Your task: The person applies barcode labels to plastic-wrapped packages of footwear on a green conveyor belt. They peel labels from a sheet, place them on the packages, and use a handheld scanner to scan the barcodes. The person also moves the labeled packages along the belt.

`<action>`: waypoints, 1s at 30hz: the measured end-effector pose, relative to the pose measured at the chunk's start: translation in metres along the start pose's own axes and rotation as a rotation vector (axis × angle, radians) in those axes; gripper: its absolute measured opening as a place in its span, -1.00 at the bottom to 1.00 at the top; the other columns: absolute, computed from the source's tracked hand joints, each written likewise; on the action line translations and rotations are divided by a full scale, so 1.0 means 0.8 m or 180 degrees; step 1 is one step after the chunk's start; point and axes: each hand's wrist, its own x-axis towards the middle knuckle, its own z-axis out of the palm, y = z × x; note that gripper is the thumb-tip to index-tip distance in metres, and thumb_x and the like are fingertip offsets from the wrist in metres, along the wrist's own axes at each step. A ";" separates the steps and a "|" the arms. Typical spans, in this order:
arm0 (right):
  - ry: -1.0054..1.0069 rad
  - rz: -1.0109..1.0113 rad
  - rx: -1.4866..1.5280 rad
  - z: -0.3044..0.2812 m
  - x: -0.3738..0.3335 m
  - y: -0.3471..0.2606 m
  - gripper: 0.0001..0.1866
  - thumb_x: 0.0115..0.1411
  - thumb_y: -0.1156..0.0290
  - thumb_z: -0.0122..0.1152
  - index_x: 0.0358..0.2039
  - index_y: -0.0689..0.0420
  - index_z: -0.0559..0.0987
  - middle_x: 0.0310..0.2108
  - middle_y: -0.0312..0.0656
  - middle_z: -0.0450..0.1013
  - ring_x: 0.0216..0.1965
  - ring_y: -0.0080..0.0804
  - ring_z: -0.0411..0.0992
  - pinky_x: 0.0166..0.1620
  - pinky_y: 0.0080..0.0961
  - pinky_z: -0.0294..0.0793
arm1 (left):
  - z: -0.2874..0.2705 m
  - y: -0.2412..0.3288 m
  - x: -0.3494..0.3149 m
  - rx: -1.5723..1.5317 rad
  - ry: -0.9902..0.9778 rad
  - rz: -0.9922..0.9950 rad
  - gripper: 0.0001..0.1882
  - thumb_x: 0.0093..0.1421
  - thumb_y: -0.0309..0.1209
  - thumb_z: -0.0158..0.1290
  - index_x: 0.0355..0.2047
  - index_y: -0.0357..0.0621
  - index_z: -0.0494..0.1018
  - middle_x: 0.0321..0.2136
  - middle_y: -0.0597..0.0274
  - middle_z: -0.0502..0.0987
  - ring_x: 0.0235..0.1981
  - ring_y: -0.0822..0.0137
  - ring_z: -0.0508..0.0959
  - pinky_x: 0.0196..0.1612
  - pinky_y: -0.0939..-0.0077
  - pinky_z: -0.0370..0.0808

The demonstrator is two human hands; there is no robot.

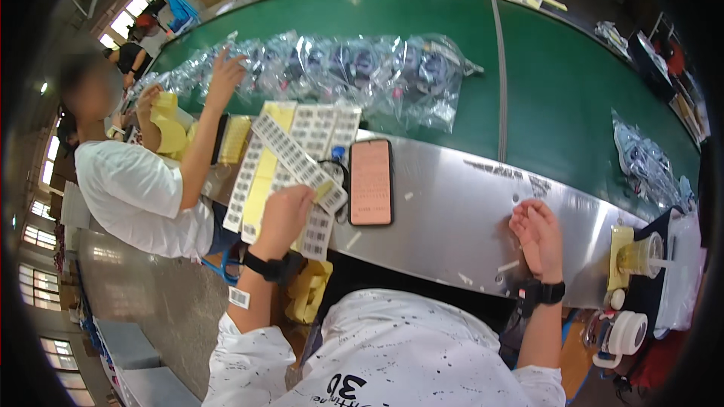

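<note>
You sit at a bare metal ledge (452, 211) that edges a wide green conveyor belt (558, 83). Your left hand (285, 215) pinches a strip of barcode labels (298, 162), which slants over more label sheets (309, 136) spread at the ledge's left end. Your right hand (537, 235) rests palm-down on the metal, fingers loose, holding nothing. A phone (371, 182) lies flat between your hands, just beside the sheets. Clear plastic bags (354, 75) lie heaped on the belt beyond them. A co-worker in a white shirt (132, 188) on your left reaches a hand (226, 71) onto those bags. A plastic cup (639, 255) and tape rolls (626, 332) sit near your right wrist. Windows (128, 15) brighten the far left wall.
</note>
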 end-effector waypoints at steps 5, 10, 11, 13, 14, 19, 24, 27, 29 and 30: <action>0.0036 -0.0052 0.0005 -0.005 -0.005 -0.002 -0.87 0.29 0.53 0.00 -0.18 0.25 0.45 -0.27 -0.10 0.47 -0.28 -0.41 0.48 -0.10 -0.42 0.52 | 0.006 -0.003 0.001 -0.0368 0.0132 -0.0164 -0.85 0.12 -0.42 0.12 -0.49 -0.27 0.47 -0.57 -0.06 0.50 -0.49 -0.08 0.52 -0.44 0.19 0.42; 0.0011 -0.0021 0.0202 0.000 -0.001 0.007 -0.88 0.26 0.56 0.02 -0.19 0.24 0.46 -0.29 -0.10 0.49 -0.28 -0.37 0.49 -0.11 -0.36 0.54 | -0.002 -0.003 -0.010 -0.0283 0.0084 -0.0367 -0.76 0.07 -0.39 0.21 -0.57 -0.28 0.42 -0.61 -0.05 0.47 -0.56 -0.04 0.49 -0.50 0.25 0.38; -0.0066 0.0027 0.0263 0.002 0.003 0.014 -0.88 0.26 0.57 0.03 -0.19 0.24 0.46 -0.29 -0.09 0.49 -0.27 -0.36 0.50 -0.11 -0.35 0.55 | -0.005 -0.010 -0.020 -0.0248 0.0103 -0.0397 -0.78 0.07 -0.40 0.21 -0.55 -0.29 0.45 -0.60 -0.06 0.49 -0.56 -0.04 0.49 -0.50 0.25 0.38; -0.0071 -0.0014 0.0246 -0.004 0.000 0.007 -0.88 0.26 0.56 0.03 -0.20 0.26 0.47 -0.28 -0.06 0.50 -0.26 -0.33 0.50 -0.10 -0.34 0.55 | -0.005 -0.003 -0.015 -0.0461 0.0121 -0.0128 -0.80 0.11 -0.39 0.17 -0.49 -0.31 0.49 -0.58 -0.07 0.51 -0.53 -0.05 0.52 -0.48 0.24 0.41; -0.0055 -0.0022 0.0244 -0.004 -0.002 0.003 -0.89 0.27 0.56 0.02 -0.20 0.26 0.47 -0.29 -0.05 0.50 -0.26 -0.32 0.50 -0.11 -0.34 0.55 | -0.005 0.000 -0.012 -0.0505 0.0113 -0.0060 -0.80 0.13 -0.38 0.16 -0.48 -0.31 0.49 -0.57 -0.07 0.51 -0.52 -0.05 0.53 -0.47 0.24 0.42; 0.0010 -0.0080 0.0167 -0.005 -0.001 -0.003 -0.88 0.27 0.56 0.01 -0.20 0.28 0.46 -0.28 -0.03 0.50 -0.26 -0.30 0.50 -0.10 -0.33 0.55 | -0.001 0.004 -0.003 -0.0542 0.0068 -0.0153 -0.81 0.16 -0.40 0.12 -0.45 -0.32 0.49 -0.54 -0.09 0.53 -0.49 -0.05 0.54 -0.44 0.24 0.44; -0.0061 -0.0064 0.0163 -0.001 -0.003 0.002 -0.88 0.27 0.55 0.02 -0.20 0.28 0.46 -0.28 -0.02 0.50 -0.25 -0.29 0.50 -0.10 -0.33 0.56 | -0.017 -0.007 -0.018 -0.1056 0.0361 -0.0379 -0.86 0.21 -0.47 0.07 -0.43 -0.33 0.44 -0.63 -0.02 0.47 -0.59 0.13 0.52 -0.48 0.34 0.40; -0.0090 -0.0052 0.0202 -0.001 -0.003 0.000 -0.88 0.27 0.54 0.04 -0.20 0.28 0.46 -0.27 -0.02 0.50 -0.25 -0.28 0.51 -0.09 -0.34 0.55 | -0.081 0.017 -0.015 -0.0846 0.0662 -0.0226 -0.87 0.21 -0.50 0.06 -0.44 -0.32 0.41 -0.66 0.05 0.44 -0.63 0.29 0.45 -0.51 0.44 0.35; -0.0109 -0.0044 0.0248 -0.003 -0.002 0.003 -0.87 0.27 0.53 0.05 -0.20 0.28 0.46 -0.27 -0.02 0.50 -0.24 -0.27 0.51 -0.09 -0.33 0.55 | -0.117 0.046 -0.009 -0.1023 0.0879 -0.0001 -0.90 0.22 -0.52 0.05 -0.41 -0.31 0.41 -0.63 0.04 0.44 -0.61 0.29 0.47 -0.49 0.47 0.36; -0.0032 0.0062 0.0066 0.005 -0.004 0.001 -0.86 0.27 0.51 0.05 -0.20 0.28 0.46 -0.26 -0.01 0.50 -0.23 -0.26 0.51 -0.08 -0.32 0.55 | -0.131 0.064 -0.003 -0.0983 0.0806 0.0163 -0.92 0.21 -0.55 0.04 -0.40 -0.32 0.40 -0.59 0.03 0.47 -0.58 0.21 0.52 -0.47 0.46 0.40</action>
